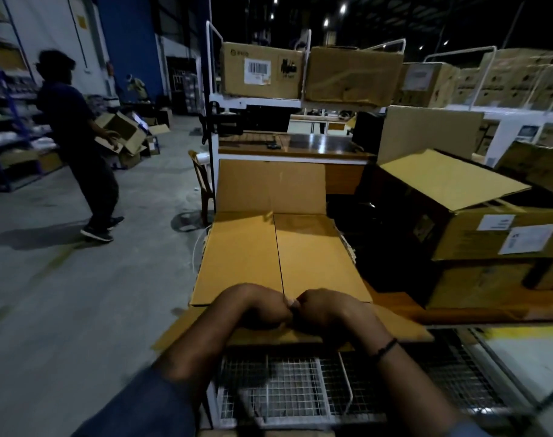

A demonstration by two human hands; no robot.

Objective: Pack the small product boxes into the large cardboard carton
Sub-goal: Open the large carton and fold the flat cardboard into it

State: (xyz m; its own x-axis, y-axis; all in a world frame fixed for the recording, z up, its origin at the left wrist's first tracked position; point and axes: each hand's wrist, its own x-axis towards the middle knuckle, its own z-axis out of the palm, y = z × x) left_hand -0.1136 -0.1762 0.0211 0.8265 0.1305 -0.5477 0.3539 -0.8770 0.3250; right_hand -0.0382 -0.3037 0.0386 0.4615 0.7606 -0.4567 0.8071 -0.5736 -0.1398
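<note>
Cardboard carton [281, 253]: L hand [262, 310] & R hand [324, 307] grip near edge.

Warehouse: stacked cartons [518, 80], storage racks [4, 121].

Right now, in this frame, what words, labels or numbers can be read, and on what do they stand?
No text reads clearly.
Barcode label on the shelf carton: digits blurred.
Brand print on the same carton: too blurred.
White labels on the right-hand carton: too small.
Yellow wall sign: unreadable.
</note>
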